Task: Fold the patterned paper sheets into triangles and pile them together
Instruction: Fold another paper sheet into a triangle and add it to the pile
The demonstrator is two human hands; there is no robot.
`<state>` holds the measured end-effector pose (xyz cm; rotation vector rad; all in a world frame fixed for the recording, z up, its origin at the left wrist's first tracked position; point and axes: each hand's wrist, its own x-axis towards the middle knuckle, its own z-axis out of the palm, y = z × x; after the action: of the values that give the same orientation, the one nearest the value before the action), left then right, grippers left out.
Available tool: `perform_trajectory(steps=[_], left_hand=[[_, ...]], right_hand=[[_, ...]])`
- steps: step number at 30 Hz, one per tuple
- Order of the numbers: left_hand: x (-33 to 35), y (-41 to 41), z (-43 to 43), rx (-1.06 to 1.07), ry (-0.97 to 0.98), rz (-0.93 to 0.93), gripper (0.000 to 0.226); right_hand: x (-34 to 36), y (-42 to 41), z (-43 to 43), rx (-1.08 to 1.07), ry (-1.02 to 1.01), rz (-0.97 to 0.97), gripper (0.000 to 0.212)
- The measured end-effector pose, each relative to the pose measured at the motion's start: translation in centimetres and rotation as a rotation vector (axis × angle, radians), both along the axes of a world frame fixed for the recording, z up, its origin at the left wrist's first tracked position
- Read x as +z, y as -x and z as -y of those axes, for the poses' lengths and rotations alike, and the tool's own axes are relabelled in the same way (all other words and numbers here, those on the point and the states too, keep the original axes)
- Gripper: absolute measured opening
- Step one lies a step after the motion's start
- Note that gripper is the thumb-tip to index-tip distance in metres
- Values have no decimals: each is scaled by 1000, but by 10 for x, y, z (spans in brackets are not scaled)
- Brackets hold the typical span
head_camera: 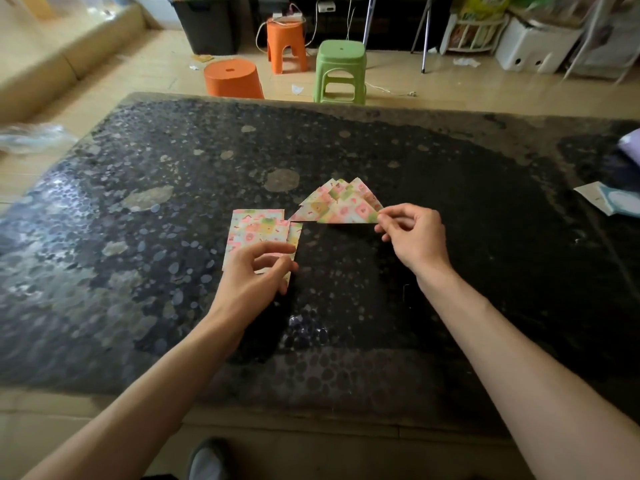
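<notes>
A small stack of flat square patterned sheets (258,232) lies on the dark table (138,237), left of centre. My left hand (254,275) rests on the stack's near edge, thumb and fingers pinching the sheets there. To the right lies a pile of folded patterned triangles (337,204), fanned so several tips show at the back. My right hand (414,235) pinches the right corner of the front triangle, which sits on the pile.
Papers (606,199) lie at the table's right edge. Beyond the far edge stand two orange stools (233,79) and a green stool (341,71). A black bin (207,26) and white storage boxes (533,46) are further back. My shoe (207,460) shows below the table.
</notes>
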<state>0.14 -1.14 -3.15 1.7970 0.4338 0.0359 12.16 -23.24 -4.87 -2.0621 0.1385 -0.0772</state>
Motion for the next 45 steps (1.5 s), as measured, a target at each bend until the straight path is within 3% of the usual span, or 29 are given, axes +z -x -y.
perform_trajectory(steps=[4, 7, 12, 15, 26, 29, 32, 34, 39, 41, 45], left_hand=[[4, -4, -7, 14, -60, 74, 16], [-3, -7, -13, 1, -197, 97, 17], [-21, -3, -22, -133, -908, 23, 57], [-27, 1, -25, -207, -1074, -57, 75], [-14, 10, -15, -162, -1339, 45, 33], [-11, 15, -12, -183, -1294, 72, 15], [-13, 22, -8, -206, -1272, 145, 43], [-14, 25, -4, -222, -1270, 184, 50], [-8, 28, 11, -296, -1201, 453, 40], [-5, 30, 21, -320, -1074, 532, 35], [-2, 26, 34, -286, -517, 376, 30]], right_hand=[[-7, -10, 0, -70, 227, 67, 12], [-11, -4, 0, -72, 267, 115, 11], [-13, 14, 2, 6, 281, 147, 4], [-18, 28, 1, 71, 331, 152, 7], [-21, 49, -6, 132, 374, 210, 12], [-20, 56, -5, 170, 381, 216, 13], [-16, 65, -4, 220, 377, 215, 16], [-13, 71, -2, 262, 385, 198, 21], [-8, 86, 9, 462, 357, 110, 62], [-7, 92, 13, 511, 301, 96, 66], [-2, 98, 16, 461, 80, 106, 25]])
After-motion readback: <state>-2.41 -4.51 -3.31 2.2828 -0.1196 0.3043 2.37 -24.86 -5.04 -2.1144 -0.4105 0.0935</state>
